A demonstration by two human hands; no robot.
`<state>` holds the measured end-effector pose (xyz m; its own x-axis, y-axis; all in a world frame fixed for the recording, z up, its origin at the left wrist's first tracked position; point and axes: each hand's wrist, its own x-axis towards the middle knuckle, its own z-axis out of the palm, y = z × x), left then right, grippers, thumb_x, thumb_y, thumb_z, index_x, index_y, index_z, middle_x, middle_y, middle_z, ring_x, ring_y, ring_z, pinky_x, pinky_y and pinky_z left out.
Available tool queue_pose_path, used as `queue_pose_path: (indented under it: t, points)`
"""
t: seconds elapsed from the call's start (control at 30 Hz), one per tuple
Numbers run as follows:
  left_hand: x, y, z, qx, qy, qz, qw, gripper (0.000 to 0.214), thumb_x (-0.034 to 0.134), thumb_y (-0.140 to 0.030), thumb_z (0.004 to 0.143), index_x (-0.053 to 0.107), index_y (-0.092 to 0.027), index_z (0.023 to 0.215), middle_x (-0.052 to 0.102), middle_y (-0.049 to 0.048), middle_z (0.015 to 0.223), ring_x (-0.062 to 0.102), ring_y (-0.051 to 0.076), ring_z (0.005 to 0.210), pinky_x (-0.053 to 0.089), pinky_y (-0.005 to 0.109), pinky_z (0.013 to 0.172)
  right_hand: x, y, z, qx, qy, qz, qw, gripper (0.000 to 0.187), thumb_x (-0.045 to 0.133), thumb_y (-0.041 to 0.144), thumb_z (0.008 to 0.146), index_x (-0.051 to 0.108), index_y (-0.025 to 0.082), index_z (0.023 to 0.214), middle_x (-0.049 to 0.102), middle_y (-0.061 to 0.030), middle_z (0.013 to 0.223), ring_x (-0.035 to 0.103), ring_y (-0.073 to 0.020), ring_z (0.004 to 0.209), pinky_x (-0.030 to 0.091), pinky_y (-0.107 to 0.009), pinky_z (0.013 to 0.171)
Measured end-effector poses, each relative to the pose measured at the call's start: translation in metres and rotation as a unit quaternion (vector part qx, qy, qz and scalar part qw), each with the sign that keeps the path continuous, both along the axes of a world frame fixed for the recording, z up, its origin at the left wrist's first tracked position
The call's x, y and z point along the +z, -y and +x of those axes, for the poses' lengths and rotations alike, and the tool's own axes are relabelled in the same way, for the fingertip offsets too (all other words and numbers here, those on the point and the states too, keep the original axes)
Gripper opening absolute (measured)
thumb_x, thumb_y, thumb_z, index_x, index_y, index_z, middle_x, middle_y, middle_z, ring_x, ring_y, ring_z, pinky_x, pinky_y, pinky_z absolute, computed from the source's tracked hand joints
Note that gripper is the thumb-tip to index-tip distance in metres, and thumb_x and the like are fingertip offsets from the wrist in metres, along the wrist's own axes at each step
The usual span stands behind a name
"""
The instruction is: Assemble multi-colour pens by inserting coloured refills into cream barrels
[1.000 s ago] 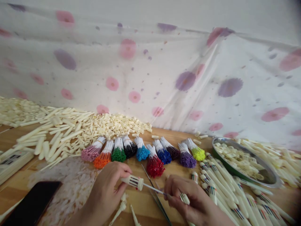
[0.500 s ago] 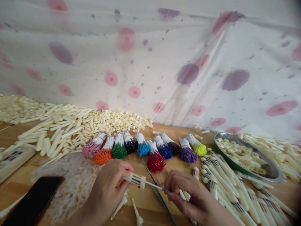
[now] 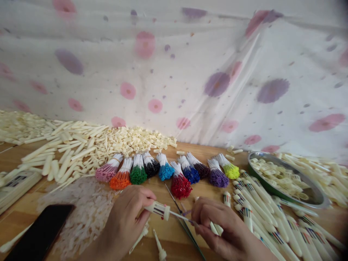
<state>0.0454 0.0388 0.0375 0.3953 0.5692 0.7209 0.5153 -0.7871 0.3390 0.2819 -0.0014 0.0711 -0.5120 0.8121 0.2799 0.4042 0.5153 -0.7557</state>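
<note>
The left hand [image 3: 130, 217] had its thumb and forefinger closed around a cream slotted pen head [image 3: 158, 209], whose dark slots and small red tabs showed beyond the fingertips. The slotted pen head was held tilted above the wooden table [image 3: 176, 250], its open end toward the right hand [image 3: 217, 224]. That hand pinched the purplish end of a thin white pen refill [image 3: 179, 216] between thumb and forefinger, the other fingers curled round a pale plastic piece [image 3: 215, 228], mostly hidden. The refill bridged the two hands, its far end meeting the mouth of the slotted pen head; how deep it went could not be told. Beneath the refill lay slim dark tweezers [image 3: 187, 232]. Behind the hands, refill bundles stood in a row, the red bundle [image 3: 181, 183] nearest, the purple bundle [image 3: 218, 176] farther right. Multicolour pens [image 3: 266, 210] lay right of the right hand, beside a metal-rimmed bowl [image 3: 323, 203] of cream parts; a black smartphone [image 3: 39, 232] lay at left.
</note>
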Motion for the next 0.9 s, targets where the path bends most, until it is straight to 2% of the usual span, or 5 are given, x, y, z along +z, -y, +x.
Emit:
queue_pose_path:
  t: [0.1,0.4,0.63,0.77,0.9]
  points:
    - [-0.001,0.001,0.001,-0.006,-0.007,0.002,1.000,0.022,0.048,0.000,0.076,0.048,-0.022,0.082,0.066,-0.0001,0.077,0.063,0.014,0.070,0.048,0.026,0.064,-0.001,0.000,-0.002,-0.003,0.023,-0.002,1.000,0.020,0.042,0.015,0.087,0.036,0.021,0.068,0.054,-0.0021,0.071,0.050,-0.0136,0.066,0.039,-0.026,0.060]
    - [-0.009,0.004,0.003,-0.015,-0.002,-0.028,1.000,0.024,0.049,-0.001,0.076,0.049,-0.023,0.084,0.067,-0.0001,0.079,0.064,0.016,0.072,0.050,0.029,0.066,-0.002,0.002,-0.019,-0.047,0.090,0.072,0.992,0.019,0.043,0.020,0.090,0.048,0.020,0.073,0.059,-0.0041,0.071,0.053,-0.0146,0.065,0.039,-0.025,0.059]
    - [-0.007,0.008,0.008,0.016,0.010,0.012,1.000,0.021,0.050,-0.005,0.077,0.052,-0.024,0.082,0.069,-0.0009,0.076,0.066,0.016,0.068,0.051,0.029,0.063,-0.027,0.001,-0.029,-0.112,0.051,0.125,0.985,0.030,0.044,0.040,0.092,0.054,0.018,0.074,0.060,-0.0039,0.070,0.054,-0.0146,0.064,0.037,-0.024,0.056]
    - [-0.007,0.009,0.008,0.044,0.015,0.041,0.998,0.019,0.051,-0.005,0.076,0.052,-0.023,0.081,0.069,0.0009,0.076,0.066,0.016,0.069,0.050,0.028,0.064,-0.031,0.002,-0.030,-0.137,0.008,0.083,0.987,0.032,0.050,0.048,0.087,0.056,0.018,0.078,0.059,-0.0031,0.071,0.054,-0.0138,0.063,0.039,-0.023,0.057]
    - [-0.010,0.008,0.005,0.066,0.014,0.044,0.997,0.017,0.053,-0.006,0.077,0.053,-0.022,0.083,0.069,0.0016,0.078,0.066,0.017,0.072,0.050,0.030,0.067,-0.023,0.003,-0.026,-0.137,-0.097,-0.067,0.984,0.029,0.059,0.047,0.082,0.058,0.018,0.082,0.059,-0.0018,0.072,0.053,-0.0124,0.064,0.042,-0.022,0.059]
